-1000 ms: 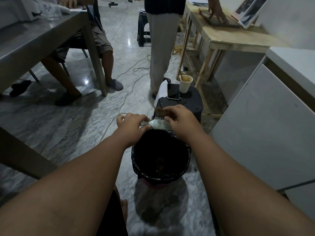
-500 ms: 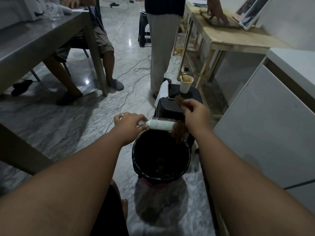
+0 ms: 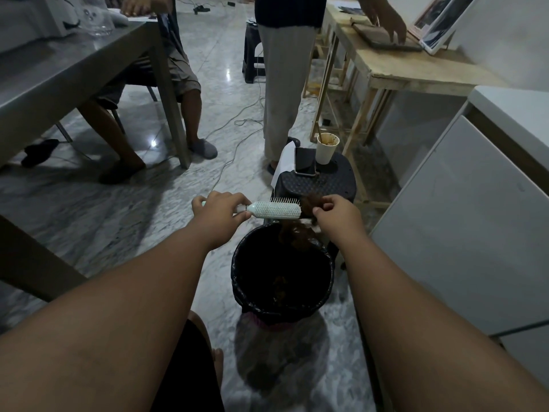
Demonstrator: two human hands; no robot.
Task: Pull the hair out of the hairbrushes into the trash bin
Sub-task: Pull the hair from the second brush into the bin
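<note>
While left hand (image 3: pixel 221 214) grips hairbrush (image 3: pixel 274 210), hair (image 3: pixel 297 233) over trash bin (image 3: pixel 237 278)

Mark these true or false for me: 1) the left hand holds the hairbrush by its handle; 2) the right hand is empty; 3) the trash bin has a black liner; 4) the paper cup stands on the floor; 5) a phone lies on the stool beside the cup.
1) True: the left hand grips the handle of the hairbrush.
2) False: the right hand pinches a clump of hair hanging over the trash bin.
3) True: a black liner is folded over the bin's rim.
4) False: the paper cup stands on the dark stool.
5) True: the phone lies there, left of the cup.
</note>
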